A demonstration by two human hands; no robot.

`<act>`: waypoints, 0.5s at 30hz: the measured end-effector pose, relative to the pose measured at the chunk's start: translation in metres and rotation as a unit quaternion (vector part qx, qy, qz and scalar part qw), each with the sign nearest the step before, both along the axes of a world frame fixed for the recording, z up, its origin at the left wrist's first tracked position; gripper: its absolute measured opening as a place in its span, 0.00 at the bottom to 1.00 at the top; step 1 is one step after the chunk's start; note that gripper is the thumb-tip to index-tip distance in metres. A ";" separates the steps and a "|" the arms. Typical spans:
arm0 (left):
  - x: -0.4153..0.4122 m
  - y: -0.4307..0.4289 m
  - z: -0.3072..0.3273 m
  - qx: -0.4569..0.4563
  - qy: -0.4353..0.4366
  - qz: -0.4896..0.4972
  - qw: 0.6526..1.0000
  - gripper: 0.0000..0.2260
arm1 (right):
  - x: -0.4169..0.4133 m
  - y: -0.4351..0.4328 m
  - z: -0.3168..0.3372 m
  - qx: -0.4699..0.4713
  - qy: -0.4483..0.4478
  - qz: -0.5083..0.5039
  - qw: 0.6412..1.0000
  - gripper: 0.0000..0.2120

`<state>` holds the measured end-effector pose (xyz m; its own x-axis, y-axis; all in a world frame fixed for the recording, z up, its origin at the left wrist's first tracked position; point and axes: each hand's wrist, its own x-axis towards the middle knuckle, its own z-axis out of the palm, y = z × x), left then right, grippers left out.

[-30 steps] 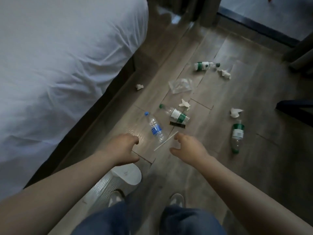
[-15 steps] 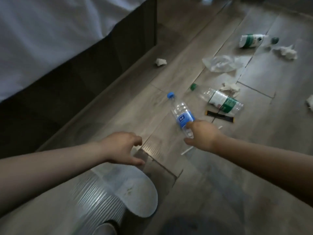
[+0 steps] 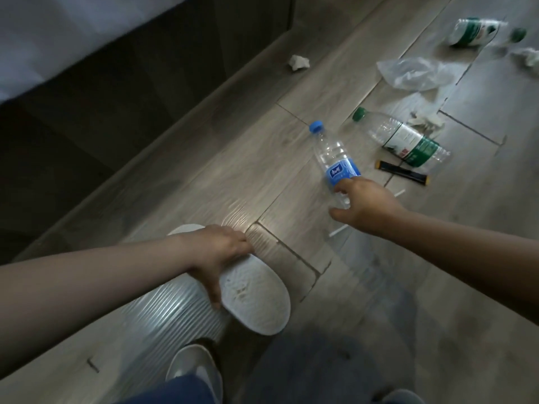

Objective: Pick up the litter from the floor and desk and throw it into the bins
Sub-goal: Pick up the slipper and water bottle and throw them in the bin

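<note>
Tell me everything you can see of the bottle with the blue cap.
The clear plastic bottle with the blue cap is slim, looks empty, and bears a blue label with white print round its middle. The cap is on and points away from the person. The right hand grips its bottom end, fingers curled round it. Whether it rests on the grey wood-look floor or is lifted cannot be told.

The floor (image 3: 221, 176) is grey wood-grain plank with a soft sheen. At two o'clock the blue-capped bottle (image 3: 332, 156) is clear, glossy plastic, and the bag (image 3: 414, 72) beyond it is thin crinkled film. The white bin (image 3: 163, 313) at seven o'clock is ribbed, shiny plastic.
</note>
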<state>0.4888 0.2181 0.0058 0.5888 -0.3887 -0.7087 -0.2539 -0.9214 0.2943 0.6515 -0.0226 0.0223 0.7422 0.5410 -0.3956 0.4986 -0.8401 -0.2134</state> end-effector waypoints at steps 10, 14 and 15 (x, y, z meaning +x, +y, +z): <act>0.038 -0.032 -0.022 0.010 -0.106 0.211 0.972 0.48 | 0.019 -0.037 -0.005 0.076 -0.047 -0.077 0.993 0.24; 0.059 -0.034 -0.022 0.003 -0.105 0.254 0.961 0.48 | 0.031 -0.067 -0.013 0.080 -0.039 -0.130 0.987 0.25; 0.063 -0.034 -0.021 0.001 -0.107 0.264 0.959 0.49 | 0.035 -0.075 -0.015 0.079 -0.039 -0.145 0.986 0.25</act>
<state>0.5516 0.1838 -0.0149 0.8347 0.0049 -0.5506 0.1944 -0.9382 0.2863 0.6867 -0.0974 0.0071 0.8991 0.3522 -0.2599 0.2628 -0.9092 -0.3231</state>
